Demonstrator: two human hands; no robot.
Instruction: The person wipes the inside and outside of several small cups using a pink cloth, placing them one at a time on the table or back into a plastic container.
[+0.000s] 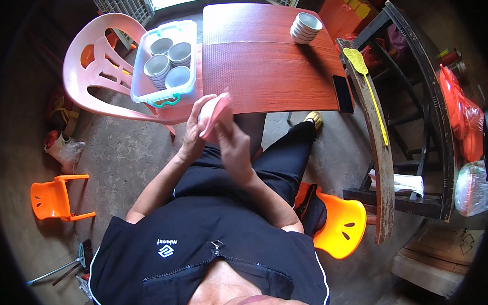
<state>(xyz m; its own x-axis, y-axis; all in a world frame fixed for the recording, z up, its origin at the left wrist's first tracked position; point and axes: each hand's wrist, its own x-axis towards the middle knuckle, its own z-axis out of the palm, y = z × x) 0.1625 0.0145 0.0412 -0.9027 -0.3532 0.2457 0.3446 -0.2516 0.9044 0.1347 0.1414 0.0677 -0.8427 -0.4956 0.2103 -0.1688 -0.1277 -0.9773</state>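
Note:
Between my two hands, at the near left corner of the table, is a pale round object, probably a bowl (pixel 205 113), with a pink cloth (pixel 217 114) against it. My left hand (pixel 194 128) supports it from the left side. On the other side my right hand (pixel 235 146) presses the cloth; it is blurred and hides much of both things. Close by on the left, a clear plastic box (pixel 139 91) holds several stacks of grey-white bowls (pixel 157 66). Another bowl stack (pixel 305 28) stands at the table's far right.
The red-brown table (pixel 269 79) has a black phone (pixel 342 93) at its right edge. A pink plastic chair (pixel 78 83) bears the box. A wooden bench (pixel 375 156) with a yellow fly swatter (pixel 366 73) stands to the right. Orange chairs (pixel 48 199) flank me.

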